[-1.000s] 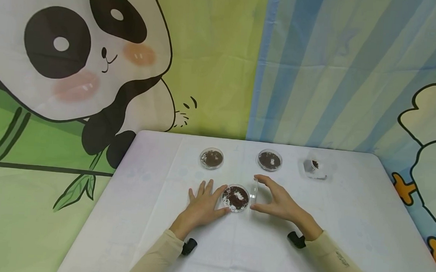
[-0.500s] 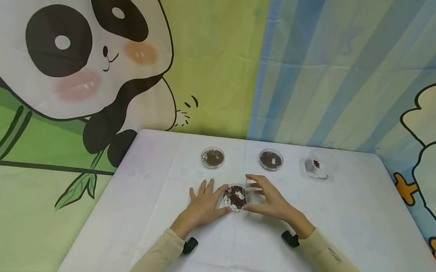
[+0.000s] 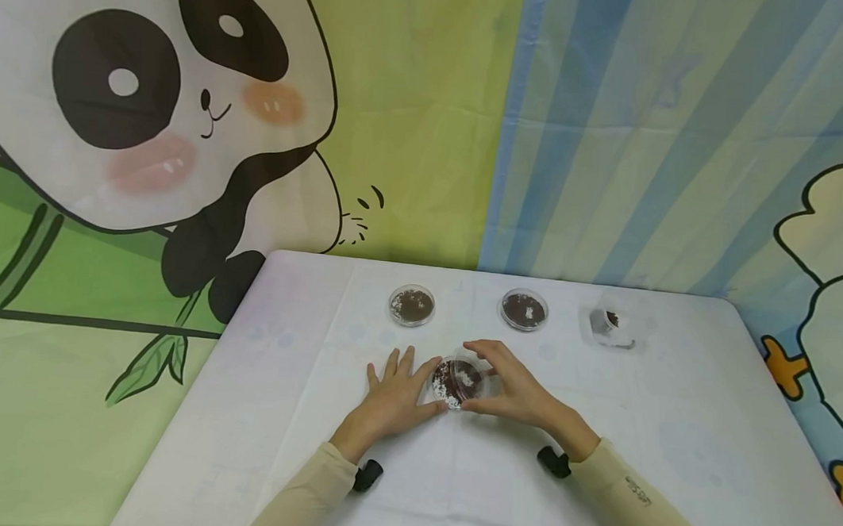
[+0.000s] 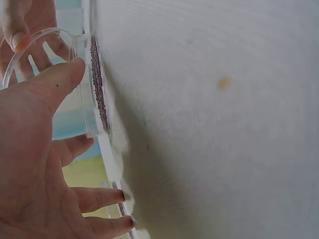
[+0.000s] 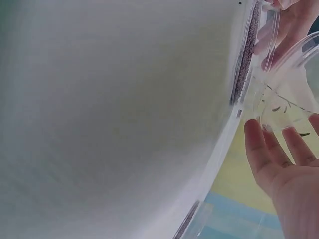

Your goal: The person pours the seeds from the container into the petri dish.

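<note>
A clear petri dish (image 3: 444, 382) with dark brown grains over a white patch lies on the white table. My left hand (image 3: 394, 398) holds its left side between thumb and index finger, with the other fingers spread on the cloth. Its matching clear lid (image 3: 474, 381) hangs tilted over the dish's right half. My right hand (image 3: 518, 393) grips that lid by the rim, thumb at the near side and fingers at the far side. In the left wrist view, the lid (image 4: 47, 32) stands aslant above the dish (image 4: 97, 82), its lower edge close to the dish's top.
Two more petri dishes with brown grains, a left one (image 3: 411, 305) and a right one (image 3: 523, 310), stand toward the back of the table (image 3: 297, 447). Right of them is a small clear container (image 3: 604, 320) with dark bits. A printed curtain (image 3: 414, 135) hangs behind the table.
My right hand has brought the lid leftward, from upright beside the dish to tilted over its right half. My left hand has stayed on the dish.
</note>
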`<action>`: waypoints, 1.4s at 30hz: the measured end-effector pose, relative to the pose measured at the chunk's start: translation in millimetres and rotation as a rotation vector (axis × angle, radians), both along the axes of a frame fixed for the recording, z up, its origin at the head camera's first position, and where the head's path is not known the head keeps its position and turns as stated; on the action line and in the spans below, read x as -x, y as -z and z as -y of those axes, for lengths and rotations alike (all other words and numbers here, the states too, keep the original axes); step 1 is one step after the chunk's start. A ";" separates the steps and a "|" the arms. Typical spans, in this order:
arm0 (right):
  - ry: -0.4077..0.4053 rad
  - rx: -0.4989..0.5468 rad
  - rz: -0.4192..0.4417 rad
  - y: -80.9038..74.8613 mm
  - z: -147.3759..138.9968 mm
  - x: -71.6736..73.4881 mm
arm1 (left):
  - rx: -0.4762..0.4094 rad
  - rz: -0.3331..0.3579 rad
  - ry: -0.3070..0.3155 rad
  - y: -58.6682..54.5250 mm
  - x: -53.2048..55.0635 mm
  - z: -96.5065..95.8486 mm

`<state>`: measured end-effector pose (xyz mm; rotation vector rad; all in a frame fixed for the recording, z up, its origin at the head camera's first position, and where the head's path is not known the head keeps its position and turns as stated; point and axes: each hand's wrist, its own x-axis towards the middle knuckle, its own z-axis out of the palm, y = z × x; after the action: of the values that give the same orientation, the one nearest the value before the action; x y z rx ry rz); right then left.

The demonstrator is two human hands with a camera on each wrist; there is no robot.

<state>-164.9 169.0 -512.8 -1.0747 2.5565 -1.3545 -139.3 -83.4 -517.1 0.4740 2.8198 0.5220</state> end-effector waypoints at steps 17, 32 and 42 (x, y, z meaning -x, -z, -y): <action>0.031 -0.290 -0.085 -8.8 17.4 2.6 | 0.029 0.007 0.018 2.9 -0.7 1.4; -0.033 -0.404 -0.179 -8.6 26.4 4.9 | 0.064 0.021 0.028 0.7 -1.9 1.6; -0.046 -0.435 -0.189 -6.1 27.1 6.8 | 0.073 0.025 0.026 -0.9 -2.0 1.3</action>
<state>-171.6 141.9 -506.7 -1.2057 2.7484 -0.6604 -137.2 -84.7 -516.2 0.4854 2.7934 0.4159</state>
